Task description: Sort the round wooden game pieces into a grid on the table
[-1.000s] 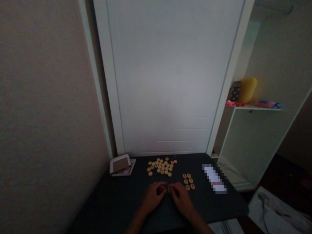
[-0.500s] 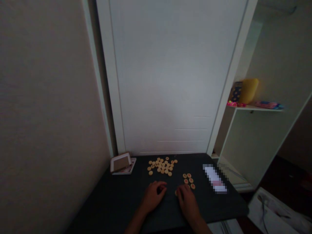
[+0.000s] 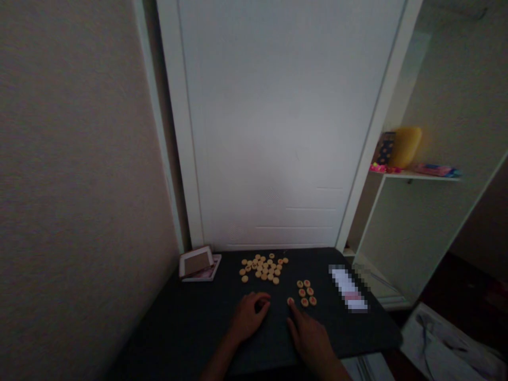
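We place our left hand (image 3: 251,316) at the near middle of the dark desk (image 3: 190,323), fingers curled toward the thumb; we cannot tell whether this grip is closed. We extend our right hand (image 3: 311,333) with its grip open, the index fingertip at the near edge of a single round piece (image 3: 290,300). This piece lies just left of six pieces (image 3: 302,292) set in two columns. Farther back, we see a loose pile (image 3: 265,269) of similar pieces.
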A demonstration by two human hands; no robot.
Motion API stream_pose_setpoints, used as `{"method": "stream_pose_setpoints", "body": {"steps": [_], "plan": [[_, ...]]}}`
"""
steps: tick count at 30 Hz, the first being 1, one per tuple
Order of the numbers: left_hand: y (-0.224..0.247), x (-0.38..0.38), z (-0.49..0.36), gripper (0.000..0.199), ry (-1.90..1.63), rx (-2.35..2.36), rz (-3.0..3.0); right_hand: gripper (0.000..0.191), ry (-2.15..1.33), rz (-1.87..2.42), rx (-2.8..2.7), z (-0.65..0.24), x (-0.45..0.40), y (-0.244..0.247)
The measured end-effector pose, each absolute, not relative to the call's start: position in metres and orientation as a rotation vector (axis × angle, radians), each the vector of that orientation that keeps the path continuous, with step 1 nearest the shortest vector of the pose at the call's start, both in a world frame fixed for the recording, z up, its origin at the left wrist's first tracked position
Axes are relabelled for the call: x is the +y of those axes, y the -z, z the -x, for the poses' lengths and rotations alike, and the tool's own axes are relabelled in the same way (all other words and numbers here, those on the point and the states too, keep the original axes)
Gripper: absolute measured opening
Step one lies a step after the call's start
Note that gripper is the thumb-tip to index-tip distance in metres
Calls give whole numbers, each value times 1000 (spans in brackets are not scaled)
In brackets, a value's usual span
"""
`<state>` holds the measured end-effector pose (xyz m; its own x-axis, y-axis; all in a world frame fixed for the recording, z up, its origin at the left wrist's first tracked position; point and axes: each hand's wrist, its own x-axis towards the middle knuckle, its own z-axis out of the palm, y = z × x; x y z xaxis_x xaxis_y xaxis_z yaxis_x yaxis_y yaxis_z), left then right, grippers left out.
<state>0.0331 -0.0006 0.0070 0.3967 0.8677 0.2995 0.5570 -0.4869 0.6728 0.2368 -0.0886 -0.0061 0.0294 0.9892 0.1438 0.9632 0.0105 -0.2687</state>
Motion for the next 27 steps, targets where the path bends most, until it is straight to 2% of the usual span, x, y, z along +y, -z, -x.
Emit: {"method": "stream_pose_setpoints", "body": {"steps": [9,15,27], "plan": [[-6,2,-33,23,-889,1213,-2219,53,-37,2271,-1989,-222,-64,-16],[-8,-1,-34,24,-880,1201,-2203,61,-178,2320,-1938,-224,-53,-19],[-8,-3,-36,25,-846,1228,-2218,64,-367,2327,-1870,-231,-47,-23]]}}
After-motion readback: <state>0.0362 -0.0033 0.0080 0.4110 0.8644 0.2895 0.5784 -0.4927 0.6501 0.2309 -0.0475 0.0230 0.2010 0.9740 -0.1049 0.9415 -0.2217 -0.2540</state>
